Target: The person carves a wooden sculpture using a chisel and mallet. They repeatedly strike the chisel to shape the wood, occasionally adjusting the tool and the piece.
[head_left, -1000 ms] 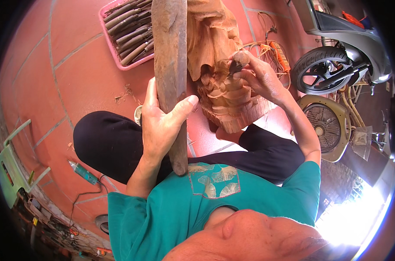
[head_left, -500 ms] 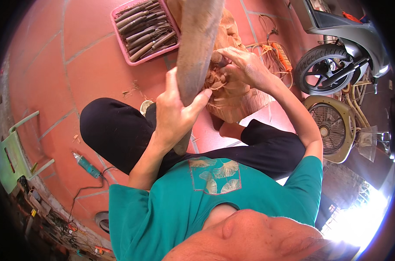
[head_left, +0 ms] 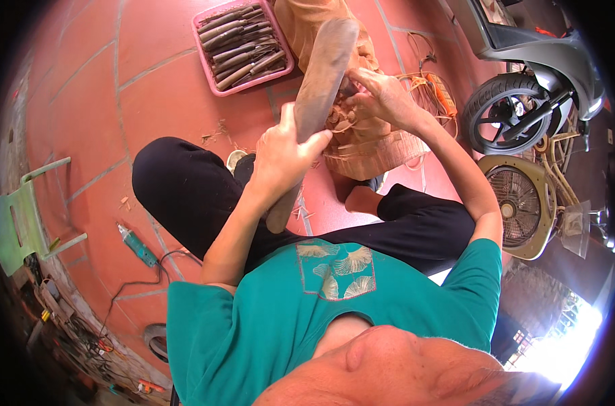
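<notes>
Hidden: the middle of the wooden club (head_left: 326,71) lay under the left hand (head_left: 280,152). The club's upper part crossed in front of the wood carving (head_left: 368,154), covering some of its surface. A hand tool (head_left: 350,86) at the right hand (head_left: 387,101) showed only as a small dark piece; its type and working end could not be made out. Contact between club and tool could not be told.

Left hand: clamped round the club, thumb on the right side, fingers over the left; club slanted, far end up and right of the hand, near end below it towards the lap. Right hand: thumb and fingertips bent together on the tool, over the carving, which lay below and left of that hand and ran on above it.

Edges and room: pink tray (head_left: 253,82) of wooden-handled tools (head_left: 245,46) above the left hand; tiled floor (head_left: 155,101) out to its left, with wood chips (head_left: 214,132). Thigh (head_left: 185,186) below left of it. Orange power strip (head_left: 444,100) just right of the right hand; scooter wheel (head_left: 507,111) farther right, fan (head_left: 517,203) below the wheel
</notes>
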The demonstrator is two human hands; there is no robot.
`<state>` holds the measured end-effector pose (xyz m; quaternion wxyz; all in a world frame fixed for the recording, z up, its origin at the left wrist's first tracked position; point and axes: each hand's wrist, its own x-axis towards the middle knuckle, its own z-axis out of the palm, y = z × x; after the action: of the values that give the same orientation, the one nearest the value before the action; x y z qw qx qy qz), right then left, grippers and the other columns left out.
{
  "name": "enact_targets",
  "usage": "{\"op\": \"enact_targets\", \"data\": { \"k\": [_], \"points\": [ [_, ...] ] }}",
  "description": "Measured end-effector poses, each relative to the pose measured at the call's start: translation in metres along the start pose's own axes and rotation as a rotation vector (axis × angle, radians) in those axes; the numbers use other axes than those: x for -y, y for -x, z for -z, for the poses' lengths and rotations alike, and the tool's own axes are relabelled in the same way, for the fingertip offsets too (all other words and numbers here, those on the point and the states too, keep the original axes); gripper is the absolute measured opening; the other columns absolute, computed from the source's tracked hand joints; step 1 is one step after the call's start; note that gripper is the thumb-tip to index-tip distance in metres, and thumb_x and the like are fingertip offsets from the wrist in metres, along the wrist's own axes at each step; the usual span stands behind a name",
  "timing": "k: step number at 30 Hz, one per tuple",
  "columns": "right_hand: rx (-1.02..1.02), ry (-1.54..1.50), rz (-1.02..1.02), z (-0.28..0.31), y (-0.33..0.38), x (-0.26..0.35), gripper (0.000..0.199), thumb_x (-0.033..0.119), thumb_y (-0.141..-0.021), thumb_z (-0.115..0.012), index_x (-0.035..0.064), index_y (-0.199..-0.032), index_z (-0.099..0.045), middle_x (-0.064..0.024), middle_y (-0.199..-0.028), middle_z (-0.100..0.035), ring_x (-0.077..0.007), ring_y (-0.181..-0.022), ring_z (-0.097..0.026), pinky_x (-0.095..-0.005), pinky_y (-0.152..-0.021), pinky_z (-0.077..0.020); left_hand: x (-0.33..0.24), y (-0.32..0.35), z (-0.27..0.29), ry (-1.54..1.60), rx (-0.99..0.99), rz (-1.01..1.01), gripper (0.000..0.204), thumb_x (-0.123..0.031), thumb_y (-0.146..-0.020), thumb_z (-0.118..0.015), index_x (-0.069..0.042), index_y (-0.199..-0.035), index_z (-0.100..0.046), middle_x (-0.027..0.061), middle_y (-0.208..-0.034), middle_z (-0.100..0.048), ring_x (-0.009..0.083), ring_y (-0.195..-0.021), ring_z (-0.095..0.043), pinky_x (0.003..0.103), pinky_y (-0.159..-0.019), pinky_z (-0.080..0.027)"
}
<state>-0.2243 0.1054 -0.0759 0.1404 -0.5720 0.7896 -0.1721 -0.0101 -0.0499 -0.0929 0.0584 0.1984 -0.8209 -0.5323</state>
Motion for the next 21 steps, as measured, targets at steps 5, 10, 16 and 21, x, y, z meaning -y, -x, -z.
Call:
{"op": "enact_targets", "data": {
  "k": [5,10,16,21],
  "points": [
    [-0.08,-0.067,-0.094,-0.003,0.004,-0.008,0.047,0.012,-0.086,-0.074,0.0066,-0.129,-0.056,-0.0173,-0.103,-0.068,-0.0328,-0.091,-0.069,-0.0419,-0.08,-0.0554,-0.001,0.003,0.013,0.266,-0.004,0.116,0.05,-0.03,-0.09,-0.075,0.001,-0.124,-0.057,0.011,-0.099,-0.069,0.0169,-0.09,-0.064,0.034,-0.083,-0.052],
    [-0.115,-0.09,-0.071,-0.006,0.01,-0.016,0.051,0.006,-0.09,-0.07,0.0091,-0.137,-0.053,-0.0134,-0.097,-0.069,-0.0235,-0.085,-0.072,-0.0367,-0.077,-0.0584,-0.002,0.007,0.014,0.402,-0.024,0.074,0.048,-0.029,-0.09,-0.075,0.001,-0.123,-0.058,0.0085,-0.099,-0.067,0.015,-0.09,-0.061,0.033,-0.083,-0.051],
    [-0.184,-0.184,-0.097,-0.01,0.01,-0.01,0.043,0.011,-0.087,-0.073,0.0068,-0.126,-0.056,-0.0171,-0.099,-0.066,-0.0322,-0.089,-0.07,-0.0402,-0.077,-0.0554,-0.014,0.012,0.016,0.438,-0.071,0.003,0.046,-0.024,-0.09,-0.074,0.002,-0.123,-0.056,0.0083,-0.099,-0.066,0.0141,-0.089,-0.06,0.032,-0.083,-0.051],
    [-0.16,-0.266,-0.081,-0.005,0.006,-0.011,0.046,0.007,-0.092,-0.068,0.0074,-0.135,-0.054,-0.013,-0.096,-0.068,-0.0257,-0.09,-0.072,-0.037,-0.078,-0.0567,-0.016,0.012,0.015,0.515,-0.154,-0.077,0.045,-0.018,-0.09,-0.074,0.003,-0.125,-0.054,0.0063,-0.1,-0.064,0.0128,-0.089,-0.059,0.03,-0.082,-0.05]
  ]
}}
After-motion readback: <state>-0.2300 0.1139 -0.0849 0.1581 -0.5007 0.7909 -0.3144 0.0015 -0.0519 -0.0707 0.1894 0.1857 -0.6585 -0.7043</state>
